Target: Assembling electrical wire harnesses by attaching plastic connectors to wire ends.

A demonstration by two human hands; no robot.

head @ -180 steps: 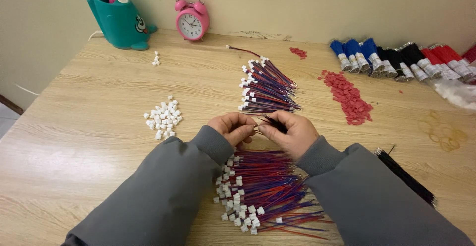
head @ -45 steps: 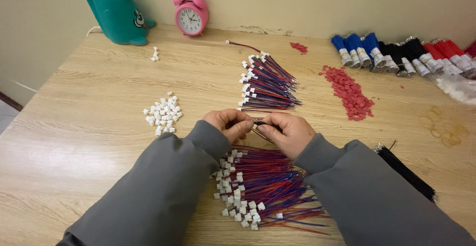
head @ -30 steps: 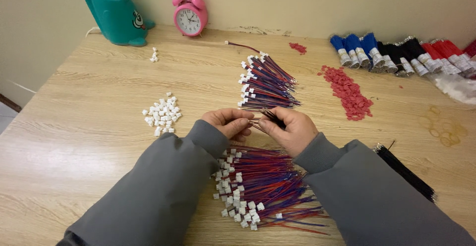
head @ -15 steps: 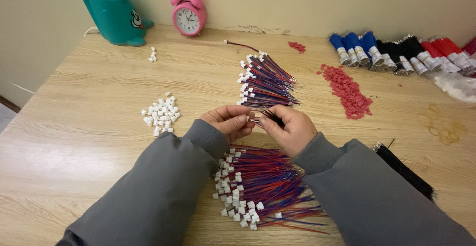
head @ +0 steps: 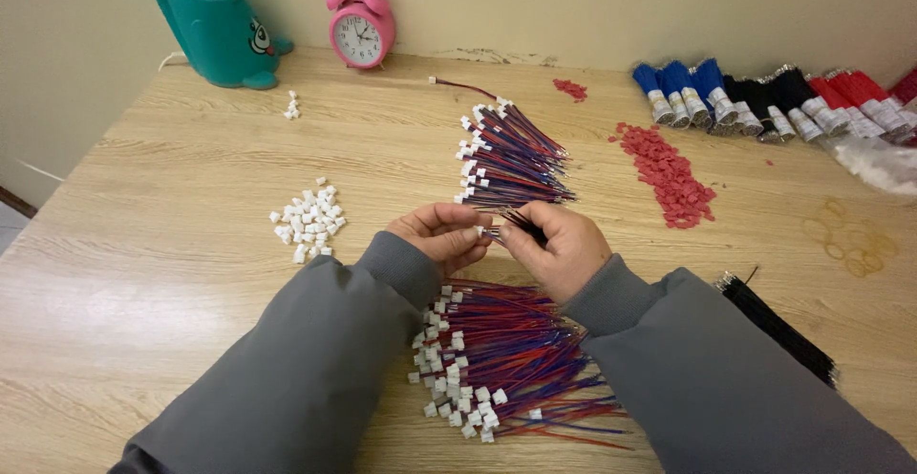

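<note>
My left hand point(head: 441, 235) and my right hand point(head: 559, 245) meet over the middle of the wooden table point(head: 172, 245). The left pinches a small white connector point(head: 480, 233). Thin red and blue wires point(head: 521, 227) run from it into my closed right hand. Beneath my wrists lies a big pile of red and blue wires with white connectors point(head: 497, 359). A second, fanned bundle of the same wires point(head: 506, 159) lies just beyond my fingers.
Loose white connectors point(head: 308, 220) sit to the left. Red connectors point(head: 669, 173) lie to the right. Blue, black and red wire bundles point(head: 764, 101) line the far right. Black wires point(head: 778, 326) lie beside my right sleeve. A teal holder point(head: 218, 30) and pink alarm clock point(head: 361, 23) stand at the back.
My hands have stayed together at the same spot, with only small finger shifts on the connector and wires. The piles have not moved.
</note>
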